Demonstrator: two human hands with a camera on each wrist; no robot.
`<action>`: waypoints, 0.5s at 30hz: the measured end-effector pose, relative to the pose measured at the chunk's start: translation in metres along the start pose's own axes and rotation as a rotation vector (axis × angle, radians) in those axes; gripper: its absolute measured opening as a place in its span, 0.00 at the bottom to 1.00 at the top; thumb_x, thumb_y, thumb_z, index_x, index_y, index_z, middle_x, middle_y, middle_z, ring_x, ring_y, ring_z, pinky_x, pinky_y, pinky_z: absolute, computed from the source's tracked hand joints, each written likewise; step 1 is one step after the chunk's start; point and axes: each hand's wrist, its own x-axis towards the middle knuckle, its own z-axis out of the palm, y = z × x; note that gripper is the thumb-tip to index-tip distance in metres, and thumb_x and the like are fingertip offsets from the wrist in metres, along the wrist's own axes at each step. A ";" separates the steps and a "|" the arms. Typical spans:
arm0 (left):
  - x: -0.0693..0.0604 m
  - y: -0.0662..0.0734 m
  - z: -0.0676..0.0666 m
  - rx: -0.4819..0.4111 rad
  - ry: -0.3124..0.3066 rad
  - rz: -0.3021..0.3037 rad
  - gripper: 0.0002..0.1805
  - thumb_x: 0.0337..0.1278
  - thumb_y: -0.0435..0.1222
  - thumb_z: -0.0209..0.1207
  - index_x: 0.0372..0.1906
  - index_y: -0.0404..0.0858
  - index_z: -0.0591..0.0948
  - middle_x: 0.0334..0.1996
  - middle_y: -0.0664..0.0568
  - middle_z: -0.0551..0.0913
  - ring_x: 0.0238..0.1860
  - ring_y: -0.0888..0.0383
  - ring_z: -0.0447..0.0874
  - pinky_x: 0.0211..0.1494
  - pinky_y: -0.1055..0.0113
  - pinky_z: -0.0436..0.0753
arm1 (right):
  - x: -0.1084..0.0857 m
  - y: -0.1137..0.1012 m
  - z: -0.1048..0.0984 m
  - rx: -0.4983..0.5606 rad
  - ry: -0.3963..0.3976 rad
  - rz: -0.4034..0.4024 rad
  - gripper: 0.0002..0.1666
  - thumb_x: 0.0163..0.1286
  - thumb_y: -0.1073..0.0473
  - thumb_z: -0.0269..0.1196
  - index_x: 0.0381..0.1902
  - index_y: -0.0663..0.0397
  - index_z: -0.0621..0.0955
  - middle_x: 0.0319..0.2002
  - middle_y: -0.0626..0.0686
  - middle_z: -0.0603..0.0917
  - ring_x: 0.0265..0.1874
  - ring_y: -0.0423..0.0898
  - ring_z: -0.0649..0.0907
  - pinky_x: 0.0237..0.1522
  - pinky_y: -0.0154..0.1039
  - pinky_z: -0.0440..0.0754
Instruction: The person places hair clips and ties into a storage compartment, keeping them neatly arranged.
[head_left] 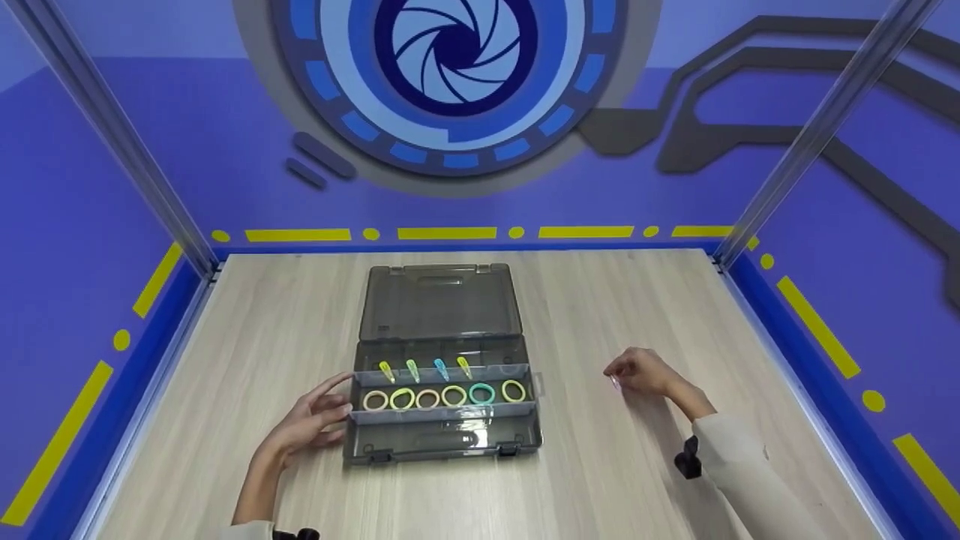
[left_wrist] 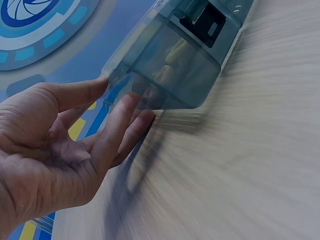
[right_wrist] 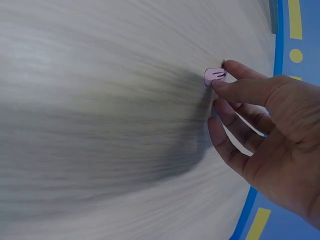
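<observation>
A translucent dark plastic storage box (head_left: 442, 439) lies with its lid (head_left: 441, 304) folded back. Several hair ties (head_left: 481, 393) in yellow, pink and teal stand in a row in its middle compartment. Along the divider behind them, several snap hair clips (head_left: 441, 368) sit in a row, yellow, green and blue. My left hand (head_left: 304, 424) rests its fingertips against the box's left side, fingers spread and loosely bent. To the right of the box, just above the table, my right hand (head_left: 646, 371) pinches a pink hair clip (right_wrist: 215, 76) between thumb and index finger; the other fingers are loosely bent.
The wooden table (head_left: 585, 300) is bordered by blue walls (head_left: 187, 150) at the back and both sides. Metal posts (head_left: 817, 127) rise at the rear corners. A latch (head_left: 508, 449) juts from the box's front.
</observation>
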 end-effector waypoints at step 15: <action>0.001 -0.001 0.000 -0.007 -0.033 0.014 0.39 0.73 0.38 0.60 0.82 0.43 0.56 0.65 0.34 0.69 0.54 0.54 0.81 0.50 0.61 0.86 | -0.006 0.002 0.005 -0.029 0.097 0.201 0.05 0.63 0.69 0.70 0.37 0.64 0.89 0.35 0.59 0.90 0.34 0.50 0.85 0.38 0.42 0.81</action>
